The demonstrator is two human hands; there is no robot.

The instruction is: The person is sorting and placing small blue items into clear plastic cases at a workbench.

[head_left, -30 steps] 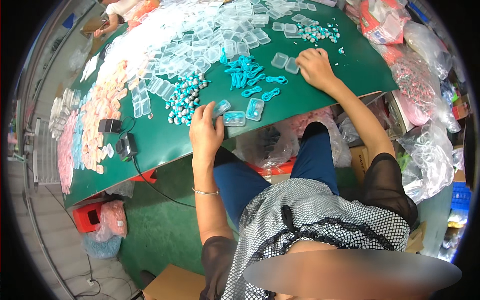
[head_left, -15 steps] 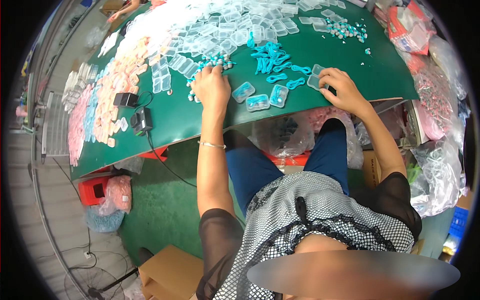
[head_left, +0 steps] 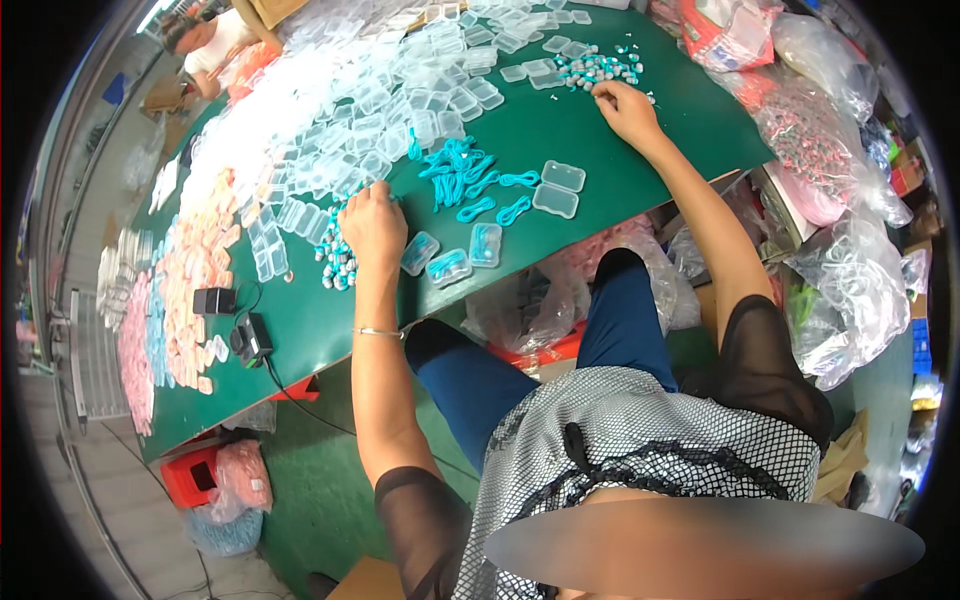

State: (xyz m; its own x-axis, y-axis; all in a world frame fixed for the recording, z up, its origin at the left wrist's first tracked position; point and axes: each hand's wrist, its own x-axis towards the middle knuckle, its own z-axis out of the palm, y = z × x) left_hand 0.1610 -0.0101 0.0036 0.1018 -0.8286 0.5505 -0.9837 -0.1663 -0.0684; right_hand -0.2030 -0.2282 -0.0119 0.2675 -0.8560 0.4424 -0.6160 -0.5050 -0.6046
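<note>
My left hand (head_left: 374, 228) is over the near pile of small teal-and-grey pieces (head_left: 335, 252); its fingers curl down and the tips are hidden. At the far right, my right hand (head_left: 628, 112) has its fingertips drawn together at the edge of a second pile of such pieces (head_left: 598, 68); what they pinch is too small to make out. Between the hands lie a bundle of teal cords (head_left: 458, 172) and an opened clear plastic case (head_left: 557, 200). Three closed cases with teal contents sit near the table edge, one of them a filled case (head_left: 450, 267).
Many clear cases (head_left: 400, 120) cover the far side of the green table (head_left: 690, 140). Peach pieces (head_left: 195, 290) and two black devices, one a corded box (head_left: 250, 340), lie left. Plastic bags (head_left: 840, 160) crowd the right. Another person (head_left: 215, 45) works at the far left.
My right hand has left the clear case and reached away to the far right pile. The case now lies opened flat. My left hand stays at the near pile; the view has shifted.
</note>
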